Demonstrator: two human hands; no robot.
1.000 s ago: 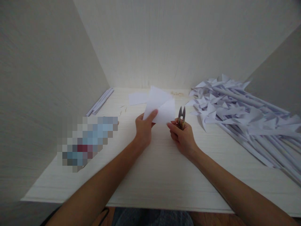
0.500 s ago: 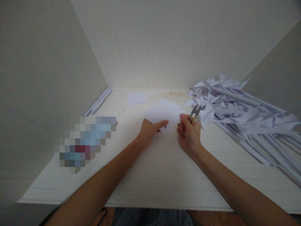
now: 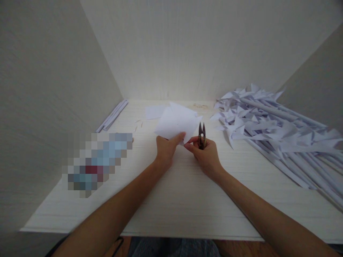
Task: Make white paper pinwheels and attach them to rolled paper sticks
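Note:
A white paper sheet (image 3: 177, 119) with cut, pointed corners is pinched by my left hand (image 3: 166, 150), thumb on top, above the table. My right hand (image 3: 205, 155) keeps a pair of thread snips (image 3: 202, 135) tucked in its fingers, blades pointing away from me and apart. Its thumb and forefinger meet at the sheet's near right corner, touching or very close to it. Behind the held sheet, partly covered by it, a flat piece of white paper (image 3: 153, 112) lies on the table.
Paper pinwheels (image 3: 241, 121) on rolled paper sticks (image 3: 300, 160) are piled on the right. Several rolled paper sticks (image 3: 112, 116) lie along the left wall. A pixelated object (image 3: 104, 160) sits at the left. Small scraps (image 3: 139, 125) dot the white table (image 3: 171, 200).
The sheet has turned and shifted left with my left hand. My right hand has moved left to the sheet's near corner, and the snips now point straight away from me.

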